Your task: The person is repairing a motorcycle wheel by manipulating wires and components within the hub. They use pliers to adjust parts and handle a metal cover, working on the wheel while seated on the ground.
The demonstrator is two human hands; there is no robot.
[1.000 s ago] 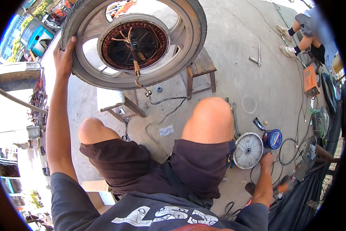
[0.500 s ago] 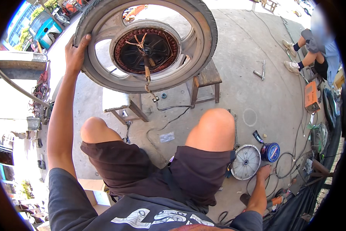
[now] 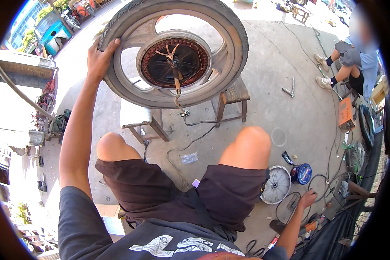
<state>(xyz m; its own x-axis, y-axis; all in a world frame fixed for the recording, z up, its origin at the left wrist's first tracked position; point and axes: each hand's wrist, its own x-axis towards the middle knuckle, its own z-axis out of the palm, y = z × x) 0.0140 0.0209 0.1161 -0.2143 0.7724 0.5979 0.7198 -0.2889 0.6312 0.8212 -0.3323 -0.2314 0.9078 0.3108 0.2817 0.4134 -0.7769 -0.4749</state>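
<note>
A hub motor wheel (image 3: pixel 232 65) with a black tyre and pale spoked rim lies tilted across two small stools. Its round centre shows copper windings (image 3: pixel 154 54), bare wire ends and a cable running down to the floor. My left hand (image 3: pixel 101 58) grips the tyre at its left side, thumb on top. Low on the right, my right hand (image 3: pixel 308 199) is held above black cables, fingers curled together; what they hold, if anything, is too small to make out. Nearest to it are a round metal hub cover (image 3: pixel 276 185) and a dark blue tin (image 3: pixel 301 173).
The wheel's supports are a pale-topped stool (image 3: pixel 135 116) and a wooden stool (image 3: pixel 236 96). A T-shaped metal tool (image 3: pixel 290 89) lies on the concrete. At right a person (image 3: pixel 360 60) sits near an orange box (image 3: pixel 346 113). Cables (image 3: pixel 318 177) loop over the floor.
My right hand has moved right, away from the hub cover and tin. My left hand stays on the tyre. The whole view has shifted slightly.
</note>
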